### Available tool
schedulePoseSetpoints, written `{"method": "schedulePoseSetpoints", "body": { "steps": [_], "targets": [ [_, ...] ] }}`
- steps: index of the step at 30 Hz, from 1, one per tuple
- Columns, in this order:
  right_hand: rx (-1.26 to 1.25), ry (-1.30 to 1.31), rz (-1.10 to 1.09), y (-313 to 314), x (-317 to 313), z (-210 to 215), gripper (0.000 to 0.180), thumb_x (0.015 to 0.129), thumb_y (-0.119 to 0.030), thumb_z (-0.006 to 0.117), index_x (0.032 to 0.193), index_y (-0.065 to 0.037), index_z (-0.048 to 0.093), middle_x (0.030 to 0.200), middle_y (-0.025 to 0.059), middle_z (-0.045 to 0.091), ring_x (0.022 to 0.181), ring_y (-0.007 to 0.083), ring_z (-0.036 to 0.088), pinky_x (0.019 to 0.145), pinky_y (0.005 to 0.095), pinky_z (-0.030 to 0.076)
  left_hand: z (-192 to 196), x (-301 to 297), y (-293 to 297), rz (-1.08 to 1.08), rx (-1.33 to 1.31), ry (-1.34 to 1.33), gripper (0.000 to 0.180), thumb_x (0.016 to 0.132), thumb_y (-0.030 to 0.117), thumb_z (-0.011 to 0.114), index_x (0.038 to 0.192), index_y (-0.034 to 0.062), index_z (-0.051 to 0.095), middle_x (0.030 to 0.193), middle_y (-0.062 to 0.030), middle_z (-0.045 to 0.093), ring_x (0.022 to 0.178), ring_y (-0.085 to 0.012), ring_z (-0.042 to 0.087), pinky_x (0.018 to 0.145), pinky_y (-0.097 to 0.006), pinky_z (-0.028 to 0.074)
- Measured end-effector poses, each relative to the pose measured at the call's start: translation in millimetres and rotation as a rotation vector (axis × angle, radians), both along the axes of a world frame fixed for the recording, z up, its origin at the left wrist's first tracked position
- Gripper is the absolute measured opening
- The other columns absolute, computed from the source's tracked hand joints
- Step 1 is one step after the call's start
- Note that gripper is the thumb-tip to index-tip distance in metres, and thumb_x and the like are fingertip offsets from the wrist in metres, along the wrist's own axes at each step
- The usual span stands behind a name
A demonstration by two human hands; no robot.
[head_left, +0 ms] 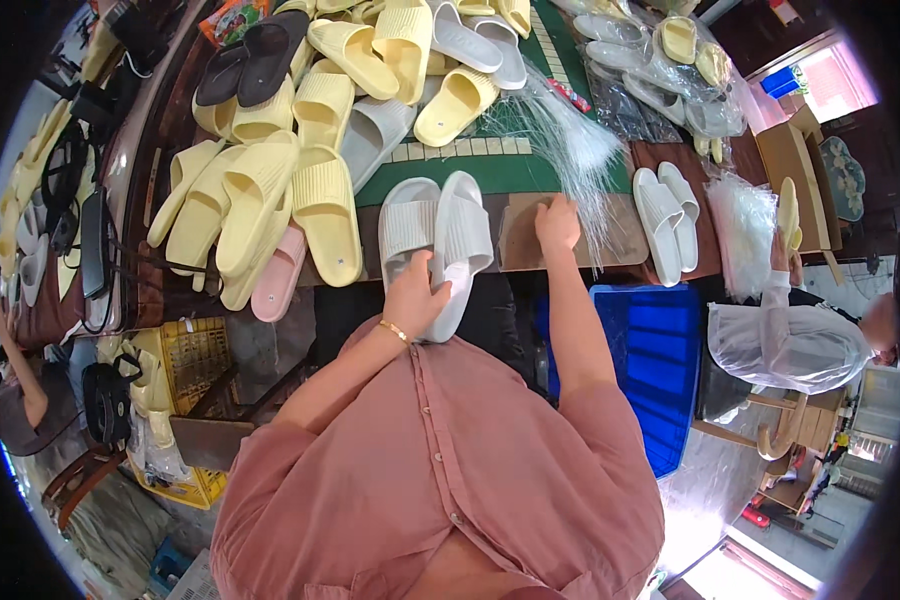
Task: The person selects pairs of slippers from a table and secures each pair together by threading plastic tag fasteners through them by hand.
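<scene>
My left hand (415,300) is closed on a pair of pale grey slippers (458,235) at the table's front edge. The two slippers stand side by side with ribbed straps facing up, and its fingers reach into the gap between them. To the right, my right hand (557,225) rests over a brown cardboard piece (520,245), its fingers curled in. Whatever may be between those fingers is hidden. Beside it, a bundle of thin clear plastic strands (575,140) fans out across the table.
Pale yellow slippers (325,215) pile up at the left, with a pink slipper (280,275) and dark slippers (255,55). Another grey pair (665,220) lies right, near clear plastic bags (742,235). A blue crate (630,370) stands below. A co-worker (790,335) is at the far right.
</scene>
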State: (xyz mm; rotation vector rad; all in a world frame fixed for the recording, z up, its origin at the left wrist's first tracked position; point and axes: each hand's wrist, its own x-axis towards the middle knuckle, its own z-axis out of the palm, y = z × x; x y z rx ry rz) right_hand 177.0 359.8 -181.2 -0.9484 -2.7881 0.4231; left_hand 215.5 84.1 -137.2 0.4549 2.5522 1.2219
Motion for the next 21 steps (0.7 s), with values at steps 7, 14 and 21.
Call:
{"method": "schedulePoseSetpoints", "body": {
  "steps": [7,14,21],
  "targets": [
    [0.033,-0.296,0.001,14,-12,-2,0.026,0.083,-0.025,0.054,0.096,-0.003,0.054,0.103,0.018,0.055,0.089,0.0341,0.06,0.074,0.042,0.049,-10,15,23,-0.015,0.202,-0.162,0.043,0.074,0.02,0.061,0.108,0.0009,0.041,0.065,-0.0152,0.058,0.061,-0.0334,0.059,0.056,-0.042,0.047],
    [0.077,-0.247,0.03,11,-5,-3,0.026,0.083,-0.022,0.054,0.096,0.0,0.055,0.102,0.02,0.057,0.089,0.0338,0.06,0.072,0.0413,0.05,-12,5,22,-0.15,-0.267,0.068,0.033,0.08,0.028,0.054,0.095,0.0015,0.042,0.069,-0.0208,0.06,0.063,-0.0386,0.059,0.055,-0.048,0.047],
    [0.025,-0.303,0.025,11,-15,1,0.021,0.081,-0.019,0.052,0.09,-0.001,0.058,0.095,0.0212,0.061,0.09,0.0348,0.06,0.074,0.0424,0.05,-27,-16,38,-0.138,-0.356,0.169,0.028,0.083,0.031,0.05,0.081,0.0035,0.05,0.065,-0.0187,0.06,0.06,-0.0363,0.06,0.053,-0.047,0.047]
  ]
}}
